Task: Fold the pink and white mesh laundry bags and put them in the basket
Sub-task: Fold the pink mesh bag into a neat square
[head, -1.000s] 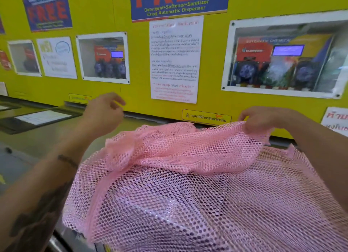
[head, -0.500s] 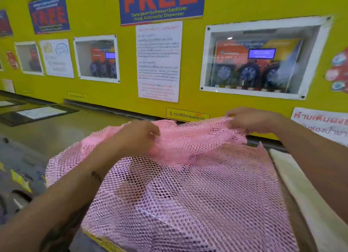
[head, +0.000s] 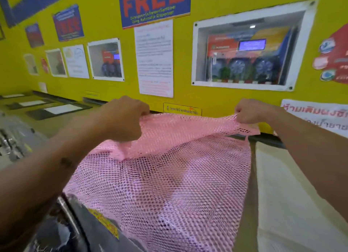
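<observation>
A pink mesh laundry bag lies spread over the top of a washing machine, its near part hanging over the front edge. My left hand grips the bag's far edge on the left. My right hand pinches the same far edge on the right. Between the hands the far edge is lifted and stretched, with a doubled band of mesh just below it. A white mesh bag lies flat to the right of the pink one. No basket is in view.
A yellow wall with posters and glazed dispenser windows stands right behind the machine tops. More machine tops run off to the left. The grey front of a machine drops away at lower left.
My left hand went from the air onto the bag's far edge and closed on it. Both hands then lifted that edge and pulled it taut. The view shifted left, showing the white bag.
</observation>
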Demonstrator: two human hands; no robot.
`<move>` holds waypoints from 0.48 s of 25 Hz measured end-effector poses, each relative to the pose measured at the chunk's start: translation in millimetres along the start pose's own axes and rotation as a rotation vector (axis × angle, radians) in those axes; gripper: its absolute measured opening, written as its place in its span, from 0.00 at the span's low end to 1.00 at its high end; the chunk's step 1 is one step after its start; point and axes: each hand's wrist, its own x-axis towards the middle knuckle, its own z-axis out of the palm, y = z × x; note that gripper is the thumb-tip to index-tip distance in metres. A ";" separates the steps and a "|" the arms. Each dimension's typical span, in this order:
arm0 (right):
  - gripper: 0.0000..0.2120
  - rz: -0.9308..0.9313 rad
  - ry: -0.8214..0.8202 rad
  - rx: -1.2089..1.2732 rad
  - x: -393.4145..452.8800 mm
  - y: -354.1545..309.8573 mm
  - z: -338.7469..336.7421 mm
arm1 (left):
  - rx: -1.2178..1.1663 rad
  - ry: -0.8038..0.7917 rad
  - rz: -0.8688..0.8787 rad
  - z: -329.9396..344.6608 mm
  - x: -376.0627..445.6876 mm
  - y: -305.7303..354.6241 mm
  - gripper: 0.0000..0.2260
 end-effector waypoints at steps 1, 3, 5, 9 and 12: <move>0.11 0.002 -0.015 0.036 -0.6 10.2 2.3 | -0.069 -0.013 0.029 -8.4 -7.1 3.9 0.10; 0.07 -0.028 -0.086 0.123 -3.7 22.9 8.0 | -0.255 -0.261 0.143 -20.1 -22.0 13.4 0.08; 0.10 -0.026 -0.162 0.206 -8.3 28.4 12.5 | -0.508 -0.722 0.238 -25.9 -40.8 32.5 0.10; 0.12 0.057 -0.203 0.441 -13.4 24.3 16.3 | -0.644 -0.712 0.211 4.0 -35.1 50.0 0.18; 0.12 -0.046 -0.159 0.244 -12.1 17.1 18.3 | -0.477 -0.436 0.224 36.2 -26.8 59.2 0.16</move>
